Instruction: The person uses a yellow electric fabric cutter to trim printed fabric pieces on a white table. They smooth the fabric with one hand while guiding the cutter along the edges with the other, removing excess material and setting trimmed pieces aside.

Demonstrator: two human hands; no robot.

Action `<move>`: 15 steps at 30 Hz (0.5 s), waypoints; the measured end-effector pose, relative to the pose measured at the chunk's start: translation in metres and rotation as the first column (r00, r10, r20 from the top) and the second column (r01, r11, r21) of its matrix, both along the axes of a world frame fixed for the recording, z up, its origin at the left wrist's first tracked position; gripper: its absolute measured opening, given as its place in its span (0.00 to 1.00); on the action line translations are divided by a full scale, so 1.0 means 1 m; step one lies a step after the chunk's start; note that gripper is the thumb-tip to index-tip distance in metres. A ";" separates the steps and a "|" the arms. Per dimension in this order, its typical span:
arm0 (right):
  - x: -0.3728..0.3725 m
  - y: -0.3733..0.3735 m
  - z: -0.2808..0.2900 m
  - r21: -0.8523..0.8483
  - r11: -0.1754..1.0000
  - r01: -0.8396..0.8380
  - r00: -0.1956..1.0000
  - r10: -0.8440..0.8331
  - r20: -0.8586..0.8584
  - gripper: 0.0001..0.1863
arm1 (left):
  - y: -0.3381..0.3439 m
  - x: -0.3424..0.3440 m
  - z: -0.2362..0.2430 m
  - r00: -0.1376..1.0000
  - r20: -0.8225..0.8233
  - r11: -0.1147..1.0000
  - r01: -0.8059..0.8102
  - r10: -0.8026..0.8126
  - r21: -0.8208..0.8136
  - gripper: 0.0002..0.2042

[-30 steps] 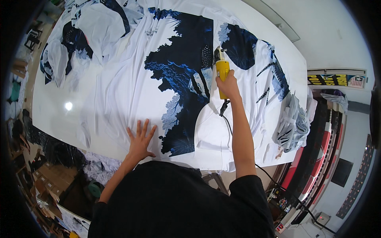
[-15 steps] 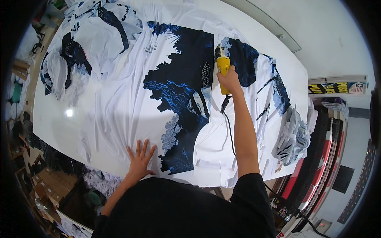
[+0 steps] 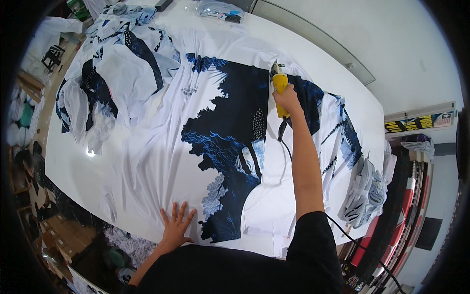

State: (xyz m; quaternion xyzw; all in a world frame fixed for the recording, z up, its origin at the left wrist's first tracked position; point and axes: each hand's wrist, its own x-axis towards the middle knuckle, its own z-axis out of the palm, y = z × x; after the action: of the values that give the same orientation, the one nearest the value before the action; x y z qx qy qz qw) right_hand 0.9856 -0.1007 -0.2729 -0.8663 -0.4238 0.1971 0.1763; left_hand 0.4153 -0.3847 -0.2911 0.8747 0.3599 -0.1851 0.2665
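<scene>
My right hand [image 3: 287, 99] grips a yellow electric cutting tool [image 3: 279, 82] with a black cord, its metal head at the far edge of a navy, wave-and-tree printed area [image 3: 230, 122] of the white fabric. The head sits at the seam line between that area and a smaller dark piece [image 3: 306, 98] on the right, which my forearm partly covers. My left hand [image 3: 177, 226] lies spread flat on the white fabric near the table's front edge, left of the printed area. Below the tool, pale curved-edged material [image 3: 264, 206] lies beside the dark print.
The white table [image 3: 73, 166] also holds a crumpled fabric heap [image 3: 122, 73] at back left, grey bundled fabric [image 3: 360, 191] at right and a clear plastic bag [image 3: 218, 12] at the back. Boxes [image 3: 68, 237] stand lower left, long rolls [image 3: 401, 206] at right.
My right hand and the tool have moved away from me, up the printed piece's edge to its far end. The view has shifted, showing more of the table's back. My left hand stays flat.
</scene>
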 end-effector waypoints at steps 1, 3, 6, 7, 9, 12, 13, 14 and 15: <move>0.004 0.008 0.000 -0.003 1.000 -0.003 1.000 0.003 0.008 0.42 | 0.000 0.000 0.000 1.000 -0.001 1.000 0.002 -0.002 0.000 0.67; 0.023 0.024 -0.008 0.016 1.000 0.006 1.000 -0.006 -0.004 0.41 | 0.004 0.001 -0.003 1.000 0.008 1.000 0.001 -0.001 -0.024 0.67; 0.038 0.057 -0.008 0.019 1.000 0.002 1.000 -0.002 -0.001 0.43 | 0.005 0.004 0.006 1.000 -0.008 0.997 -0.022 0.021 -0.076 0.64; 0.042 0.069 -0.004 0.018 1.000 -0.001 1.000 0.001 0.003 0.44 | 0.001 0.000 0.007 1.000 -0.027 0.998 0.007 -0.009 -0.067 0.63; 0.046 0.100 -0.007 0.039 0.999 -0.007 1.000 0.006 0.027 0.45 | -0.018 -0.016 0.005 0.996 -0.078 0.998 0.043 -0.047 -0.055 0.60; 0.059 0.139 -0.020 0.064 0.998 0.018 1.000 -0.017 -0.016 0.43 | -0.060 -0.076 -0.017 0.970 -0.193 0.986 0.159 -0.147 0.052 0.55; 0.071 0.140 -0.021 0.124 0.992 0.035 0.999 -0.038 0.016 0.42 | -0.068 -0.097 -0.021 0.949 -0.253 0.966 0.224 -0.186 0.129 0.53; 0.083 0.136 -0.029 0.185 0.981 0.053 0.997 -0.062 0.041 0.42 | -0.074 -0.121 -0.021 0.921 -0.322 0.936 0.292 -0.219 0.198 0.51; 0.081 0.132 -0.035 0.239 0.969 0.060 0.995 -0.076 0.057 0.42 | -0.076 -0.134 -0.010 0.887 -0.397 0.901 0.352 -0.235 0.253 0.49</move>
State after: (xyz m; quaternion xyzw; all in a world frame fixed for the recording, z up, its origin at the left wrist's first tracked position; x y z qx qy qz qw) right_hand 1.0668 0.0311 -0.3077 -0.8591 -0.4200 0.1102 0.2710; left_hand 0.2812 -0.4602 -0.3013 0.9024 0.2889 -0.3191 0.0209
